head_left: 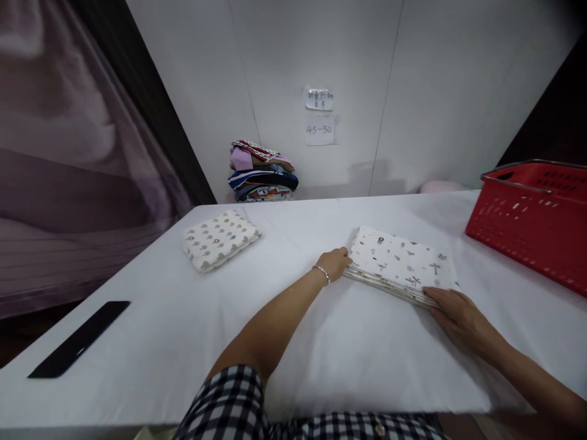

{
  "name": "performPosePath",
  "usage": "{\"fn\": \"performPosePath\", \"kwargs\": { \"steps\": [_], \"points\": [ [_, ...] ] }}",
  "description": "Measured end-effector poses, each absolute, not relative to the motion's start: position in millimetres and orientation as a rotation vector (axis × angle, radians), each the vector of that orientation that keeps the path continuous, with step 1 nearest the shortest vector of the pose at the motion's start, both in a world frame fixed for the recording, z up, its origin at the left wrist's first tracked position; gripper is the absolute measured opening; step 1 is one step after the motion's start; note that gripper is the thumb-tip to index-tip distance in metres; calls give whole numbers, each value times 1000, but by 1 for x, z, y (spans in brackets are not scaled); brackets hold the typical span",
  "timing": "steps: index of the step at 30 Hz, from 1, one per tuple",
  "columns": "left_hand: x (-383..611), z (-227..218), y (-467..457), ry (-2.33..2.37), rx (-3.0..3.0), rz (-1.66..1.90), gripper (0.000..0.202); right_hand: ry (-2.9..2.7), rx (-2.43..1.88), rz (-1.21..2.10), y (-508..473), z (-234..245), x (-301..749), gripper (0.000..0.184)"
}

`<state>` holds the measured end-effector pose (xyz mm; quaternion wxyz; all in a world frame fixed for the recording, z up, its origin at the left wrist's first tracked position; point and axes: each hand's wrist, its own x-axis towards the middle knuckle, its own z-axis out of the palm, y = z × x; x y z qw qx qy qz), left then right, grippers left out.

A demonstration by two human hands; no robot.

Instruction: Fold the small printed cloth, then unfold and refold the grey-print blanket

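A folded white cloth (397, 256) with small grey prints, among them palm trees, lies flat on the table in several even layers. My left hand (334, 264), with a bracelet at the wrist, is closed on its left front corner. At the right front corner my right hand (458, 313) grips the same cloth, fingers over the top and the thumb side at the layered edge. Apart from both hands, further left, rests a second folded cloth (221, 240), white with grey rounded motifs and a few coloured ones.
A red plastic basket (527, 226) with a metal handle stands at the right. Against the back wall sits a stack of folded clothes (263, 174), below and left of two paper notes (321, 129). A flat black object (81, 339) lies on the white-covered table (192, 342).
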<state>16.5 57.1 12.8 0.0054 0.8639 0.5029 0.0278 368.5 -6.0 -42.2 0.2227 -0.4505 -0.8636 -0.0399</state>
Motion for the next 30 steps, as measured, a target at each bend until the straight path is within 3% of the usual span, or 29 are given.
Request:
{"fn": "performPosePath", "kwargs": {
  "steps": [14,24,30],
  "points": [
    [24,10,76,1241,3005,-332,24,-2321,-1233,-50,-9,-41,363,40],
    [13,22,65,1385,3012,-36,19,-2288,-1284,52,-13,-41,367,41],
    [5,5,47,1478,2868,-40,25,-2265,-1274,70,-13,-41,366,41]
  ]
}}
